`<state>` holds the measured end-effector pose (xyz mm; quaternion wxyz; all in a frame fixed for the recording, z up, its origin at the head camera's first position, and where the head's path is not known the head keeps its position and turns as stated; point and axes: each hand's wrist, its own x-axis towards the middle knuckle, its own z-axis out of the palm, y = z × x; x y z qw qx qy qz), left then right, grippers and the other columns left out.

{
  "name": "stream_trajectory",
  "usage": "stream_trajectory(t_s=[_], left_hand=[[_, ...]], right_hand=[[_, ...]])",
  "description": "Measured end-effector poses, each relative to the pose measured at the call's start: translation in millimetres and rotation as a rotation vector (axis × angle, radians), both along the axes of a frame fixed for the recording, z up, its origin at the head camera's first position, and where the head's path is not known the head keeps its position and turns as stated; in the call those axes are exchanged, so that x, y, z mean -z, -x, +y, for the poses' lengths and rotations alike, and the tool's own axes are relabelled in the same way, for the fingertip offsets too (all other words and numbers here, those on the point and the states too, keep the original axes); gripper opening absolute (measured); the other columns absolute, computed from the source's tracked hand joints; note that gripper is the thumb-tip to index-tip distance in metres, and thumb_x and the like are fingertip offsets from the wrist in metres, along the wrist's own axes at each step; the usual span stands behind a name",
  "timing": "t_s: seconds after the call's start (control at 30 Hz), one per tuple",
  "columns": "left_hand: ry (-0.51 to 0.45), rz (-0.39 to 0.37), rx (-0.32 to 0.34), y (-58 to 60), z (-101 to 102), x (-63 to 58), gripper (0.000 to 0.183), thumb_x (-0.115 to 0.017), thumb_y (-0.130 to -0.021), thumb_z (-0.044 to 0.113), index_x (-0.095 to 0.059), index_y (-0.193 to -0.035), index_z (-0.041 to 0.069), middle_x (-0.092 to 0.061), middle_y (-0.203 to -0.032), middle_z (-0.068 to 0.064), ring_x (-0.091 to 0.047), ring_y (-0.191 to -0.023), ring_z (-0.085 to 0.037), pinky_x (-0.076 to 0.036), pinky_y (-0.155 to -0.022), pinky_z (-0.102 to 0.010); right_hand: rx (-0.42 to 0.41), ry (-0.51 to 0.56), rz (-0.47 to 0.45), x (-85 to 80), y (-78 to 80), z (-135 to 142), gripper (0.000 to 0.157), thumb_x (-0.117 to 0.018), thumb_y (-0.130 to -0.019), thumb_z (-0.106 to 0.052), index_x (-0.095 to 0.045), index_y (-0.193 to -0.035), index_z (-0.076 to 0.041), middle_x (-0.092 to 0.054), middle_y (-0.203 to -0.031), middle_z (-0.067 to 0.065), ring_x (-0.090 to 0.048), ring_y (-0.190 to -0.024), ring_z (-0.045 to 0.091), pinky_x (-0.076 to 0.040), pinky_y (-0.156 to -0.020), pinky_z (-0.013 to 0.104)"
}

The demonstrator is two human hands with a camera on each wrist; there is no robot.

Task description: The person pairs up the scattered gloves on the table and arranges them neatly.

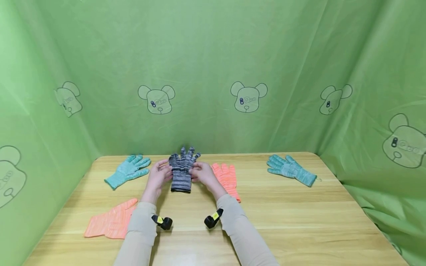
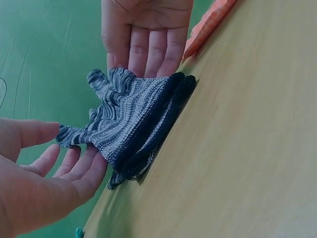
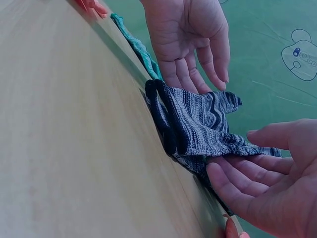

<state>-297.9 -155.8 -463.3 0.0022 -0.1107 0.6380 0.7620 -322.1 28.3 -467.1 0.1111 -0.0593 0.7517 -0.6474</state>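
A dark grey-and-black striped knit glove (image 1: 182, 173) lies near the table's far edge, its fingers pointing away and its black cuff toward me. In the wrist views a second black cuff edge shows under the upper one. My left hand (image 1: 159, 176) grips the glove's left side, with the thumb above and the fingers tucked under, as the left wrist view shows. On the opposite side, my right hand (image 1: 205, 175) holds the edge between the thumb and fingers; the right wrist view shows its fingers (image 3: 247, 173) beneath the knit. Parts of the fingertips are hidden behind the fabric.
Teal gloves lie at the back left (image 1: 129, 170) and back right (image 1: 291, 170) of the wooden table (image 1: 299, 221). One orange glove (image 1: 227, 179) sits beside my right wrist, another orange glove (image 1: 110, 222) partly under my left forearm. Green curtains (image 1: 206, 55) enclose the table's back and sides.
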Motion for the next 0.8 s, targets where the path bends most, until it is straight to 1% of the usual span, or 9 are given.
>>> stream_trajectory(t_s=[0.1,0.23,0.3,0.57,0.63,0.8], left_hand=[[-0.012,-0.01,0.008,0.4,0.3,0.2,0.05,-0.052,-0.096,0.003,-0.036,-0.144,0.002,-0.047,-0.132,-0.019,-0.063,-0.093,-0.013,-0.046,-0.107,-0.043],[-0.024,-0.018,0.018,1.6,-0.2,1.5,0.053,-0.051,-0.097,0.003,-0.032,-0.146,0.003,-0.043,-0.137,-0.02,-0.061,-0.099,-0.017,-0.043,-0.11,-0.044],[-0.03,-0.022,0.021,2.4,-0.5,2.1,0.053,-0.051,-0.097,0.003,-0.032,-0.147,0.003,-0.042,-0.139,-0.021,-0.06,-0.102,-0.019,-0.043,-0.11,-0.044],[-0.047,-0.028,0.044,3.4,-0.5,4.5,0.055,-0.05,-0.098,0.005,-0.029,-0.149,0.004,-0.034,-0.148,-0.024,-0.05,-0.124,-0.033,-0.039,-0.113,-0.045],[-0.049,-0.028,0.051,3.2,-0.7,4.8,0.056,-0.05,-0.098,0.005,-0.028,-0.149,0.004,-0.033,-0.149,-0.025,-0.048,-0.125,-0.034,-0.039,-0.113,-0.046],[-0.05,-0.034,0.059,3.0,-1.1,5.3,0.056,-0.05,-0.098,0.006,-0.027,-0.149,0.003,-0.034,-0.15,-0.025,-0.05,-0.123,-0.033,-0.038,-0.114,-0.047]], right_hand=[[-0.009,-0.003,-0.003,0.4,-0.4,0.4,0.052,-0.06,-0.092,-0.004,-0.042,-0.139,0.011,-0.06,-0.125,0.03,-0.069,-0.087,0.028,-0.059,-0.085,0.046],[-0.026,-0.001,-0.014,0.3,-0.6,0.9,0.054,-0.059,-0.092,-0.004,-0.04,-0.14,0.012,-0.058,-0.128,0.031,-0.067,-0.101,0.038,-0.058,-0.087,0.045],[-0.032,0.006,-0.028,0.1,-0.4,0.8,0.055,-0.059,-0.092,-0.003,-0.039,-0.141,0.012,-0.056,-0.129,0.031,-0.064,-0.106,0.041,-0.057,-0.089,0.045],[-0.058,0.004,-0.058,-0.4,0.1,1.0,0.059,-0.059,-0.093,-0.004,-0.033,-0.143,0.013,-0.052,-0.136,0.032,-0.061,-0.115,0.039,-0.056,-0.092,0.043],[-0.068,0.001,-0.06,0.1,0.8,1.3,0.06,-0.059,-0.093,-0.004,-0.032,-0.144,0.013,-0.052,-0.137,0.032,-0.061,-0.116,0.038,-0.056,-0.092,0.043],[-0.085,-0.004,-0.069,1.9,1.8,2.0,0.063,-0.06,-0.092,-0.006,-0.03,-0.145,0.012,-0.053,-0.136,0.031,-0.062,-0.116,0.038,-0.056,-0.093,0.041]])
